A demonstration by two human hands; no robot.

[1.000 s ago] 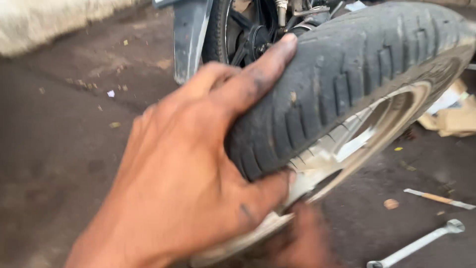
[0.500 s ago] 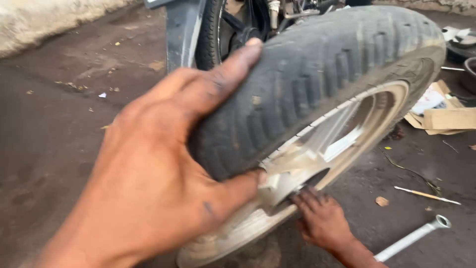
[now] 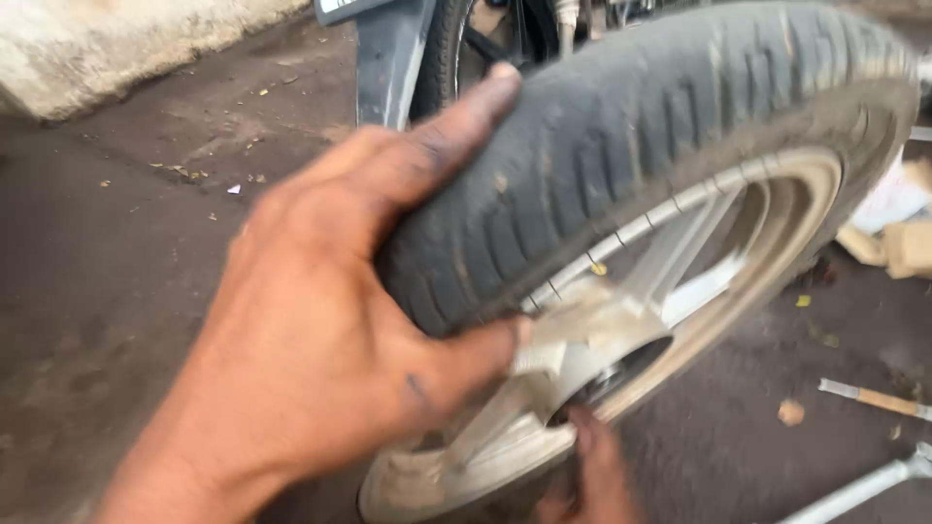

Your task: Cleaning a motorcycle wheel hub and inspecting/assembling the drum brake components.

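Right now your left hand (image 3: 320, 340) clamps the worn tyre (image 3: 621, 146), thumb on the alloy rim (image 3: 777, 252), holding the loose wheel tilted off the ground. Your right hand (image 3: 592, 475) sits under the hub (image 3: 592, 364), fingers at the bore; its grip I can't tell. Looks like wheel handling mid-step; next needs steady support. Beyond: a spanner (image 3: 854, 490), and a motorcycle mudguard (image 3: 388, 58).

Open floor (image 3: 126, 291) lies left of the held wheel (image 3: 660, 194). Behind it, a parked motorcycle's mudguard (image 3: 388, 58) blocks passage; a wrench (image 3: 854, 490) and stick (image 3: 874, 398) obstruct the floor's right edge.
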